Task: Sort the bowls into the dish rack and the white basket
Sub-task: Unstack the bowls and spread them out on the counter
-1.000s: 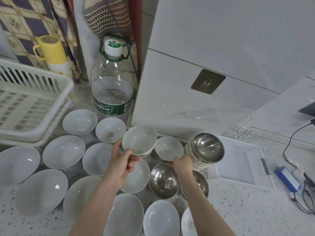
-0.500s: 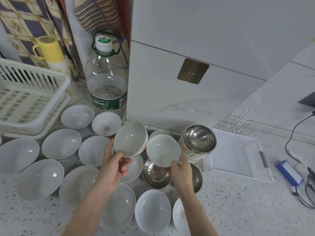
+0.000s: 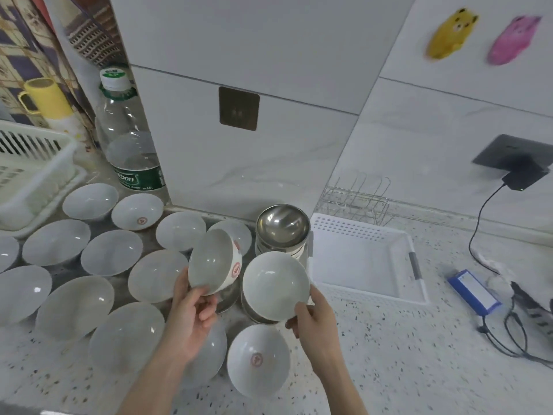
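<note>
Right hand (image 3: 314,317) is now gripping a lifted plain white ceramic bowl (image 3: 275,284) mid-frame; left hand (image 3: 191,319) still gripping red-marked white bowl (image 3: 214,262); both probably heading right to white perforated plastic basket (image 3: 362,262).

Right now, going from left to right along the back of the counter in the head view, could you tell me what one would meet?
White dish rack → yellow mug → water bottle → stack of steel bowls → white basket, with a wire rack behind it → blue box.
</note>
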The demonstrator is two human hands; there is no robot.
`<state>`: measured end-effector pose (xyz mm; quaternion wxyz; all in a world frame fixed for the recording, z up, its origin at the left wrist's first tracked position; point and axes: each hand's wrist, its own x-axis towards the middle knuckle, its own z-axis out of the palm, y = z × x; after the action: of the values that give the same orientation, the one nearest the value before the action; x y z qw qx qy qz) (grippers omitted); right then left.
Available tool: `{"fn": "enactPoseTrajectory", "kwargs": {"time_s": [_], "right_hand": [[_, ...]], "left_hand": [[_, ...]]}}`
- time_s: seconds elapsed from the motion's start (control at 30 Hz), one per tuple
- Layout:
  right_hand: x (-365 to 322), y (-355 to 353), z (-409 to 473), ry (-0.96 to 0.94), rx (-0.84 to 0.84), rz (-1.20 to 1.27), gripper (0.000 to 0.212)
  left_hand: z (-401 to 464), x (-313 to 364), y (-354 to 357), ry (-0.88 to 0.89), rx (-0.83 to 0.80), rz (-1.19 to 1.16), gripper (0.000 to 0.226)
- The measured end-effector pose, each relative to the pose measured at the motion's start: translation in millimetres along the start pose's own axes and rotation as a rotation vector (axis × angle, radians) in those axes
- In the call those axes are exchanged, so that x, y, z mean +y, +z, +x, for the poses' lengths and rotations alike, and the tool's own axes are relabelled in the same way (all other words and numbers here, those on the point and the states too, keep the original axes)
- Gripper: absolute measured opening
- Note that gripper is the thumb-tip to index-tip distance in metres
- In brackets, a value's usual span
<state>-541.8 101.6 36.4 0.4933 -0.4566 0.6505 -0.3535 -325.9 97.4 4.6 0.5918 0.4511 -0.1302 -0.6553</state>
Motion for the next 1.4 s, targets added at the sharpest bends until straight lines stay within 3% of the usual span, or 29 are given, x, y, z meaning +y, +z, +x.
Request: {"fn": "enactPoseTrajectory", "kwargs": {"time_s": [0.13,0.43,0.63,1.4], "right_hand": [[22.5,-49.0,-6.5,-0.003,-0.044,-0.018,0.046],[73.1,-102.9,-10.9,0.106,0.03,-0.075,0.047],[81.4,-104.4,2.4,0.119,-0.054,-0.158,0.051],[102.1,-96.7,30.5,0.113,-0.112,-0.048,0.05]], "left_hand": [[-15.6,-26.9,18.9,0.018,0.017,-0.017,0.049],[-43.5,-65.9,39.7,0.011,0.049,0.038,0.05],[-54.0,-77.4,45.5,0.006,0.097,0.086,0.048],[-63.2,-85.5,46.0,-0.001,0.16,0.146,0.046]]}}
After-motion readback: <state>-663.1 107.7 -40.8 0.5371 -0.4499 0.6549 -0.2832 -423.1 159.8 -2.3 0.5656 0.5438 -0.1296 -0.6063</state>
